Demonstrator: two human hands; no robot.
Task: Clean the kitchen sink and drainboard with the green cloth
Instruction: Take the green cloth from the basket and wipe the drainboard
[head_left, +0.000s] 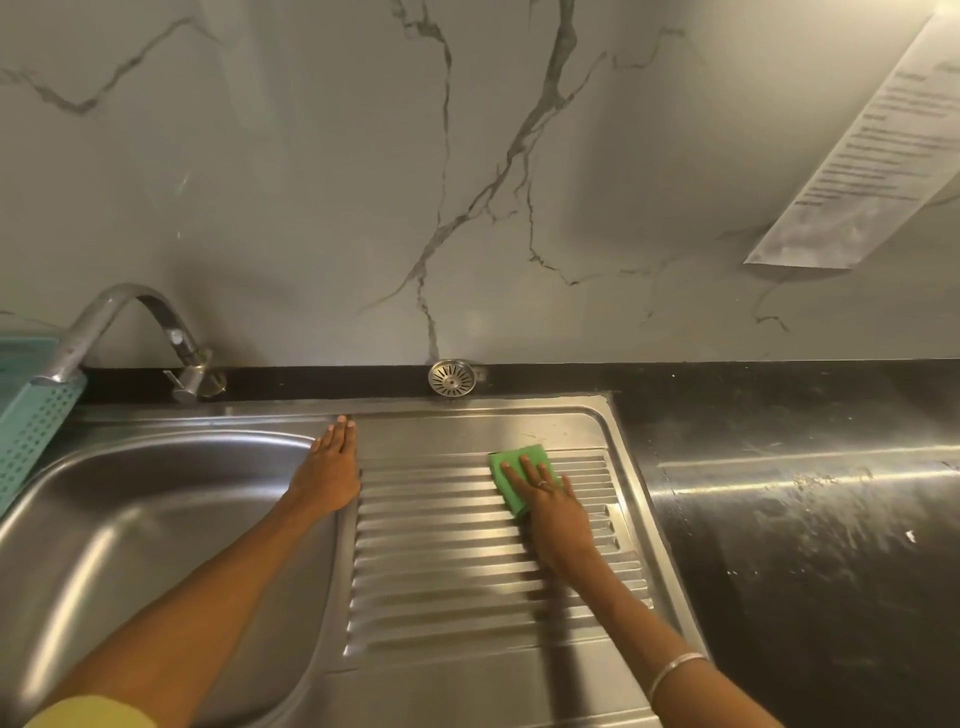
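Note:
The green cloth (522, 462) lies flat on the ribbed steel drainboard (467, 571), near its far right corner. My right hand (550, 499) presses down on the cloth with straight fingers, covering its near part. My left hand (330, 467) rests flat, fingers straight, on the steel strip between the drainboard and the sink bowl (130, 545), which takes up the left side of the view.
A curved steel tap (130, 332) stands at the back left. A teal perforated basket (31, 415) leans at the sink's left edge. A round drain strainer (451, 378) sits on the black ledge behind. A wet dark counter (805, 519) lies right; a printed sheet (872, 156) hangs on the marble wall.

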